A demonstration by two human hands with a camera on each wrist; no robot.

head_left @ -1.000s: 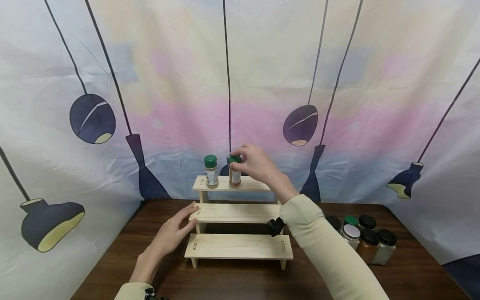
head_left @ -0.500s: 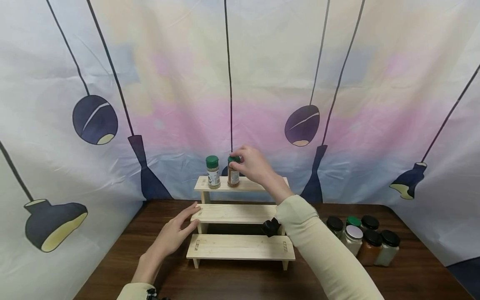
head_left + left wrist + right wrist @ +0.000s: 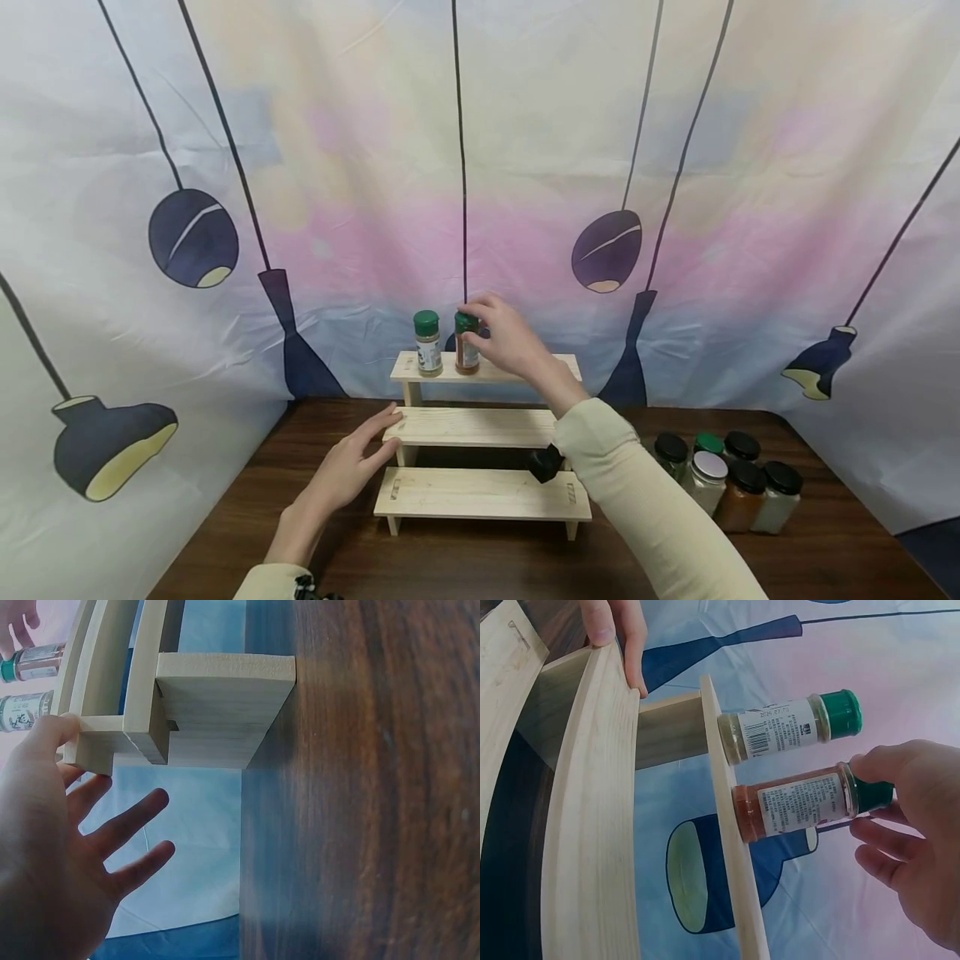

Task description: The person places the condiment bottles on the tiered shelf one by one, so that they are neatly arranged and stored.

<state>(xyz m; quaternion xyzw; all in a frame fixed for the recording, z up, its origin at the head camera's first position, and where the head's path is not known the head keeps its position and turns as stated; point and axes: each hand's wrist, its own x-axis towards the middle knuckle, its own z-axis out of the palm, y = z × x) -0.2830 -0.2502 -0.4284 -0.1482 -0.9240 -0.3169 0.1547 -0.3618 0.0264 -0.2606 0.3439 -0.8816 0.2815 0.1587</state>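
The right hand (image 3: 510,337) curls round the cap (image 3: 874,796) of the red jar (image 3: 799,805), upright on the top shelf (image 3: 404,365), beside the pale jar (image 3: 776,729) near that shelf's left edge. The left hand (image 3: 341,468), spread wide, touches the middle shelf's (image 3: 472,426) left end.

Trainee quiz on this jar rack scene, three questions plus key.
1. True or false: both jars on the top tier have green lids.
2. Multiple choice: which tier does the left hand touch? (a) top (b) middle (c) bottom
3. Fill in: in the head view, the jar cluster on the table stands to the ___ of the rack.

Key: 1. True. 2. b, middle tier. 3. Right.
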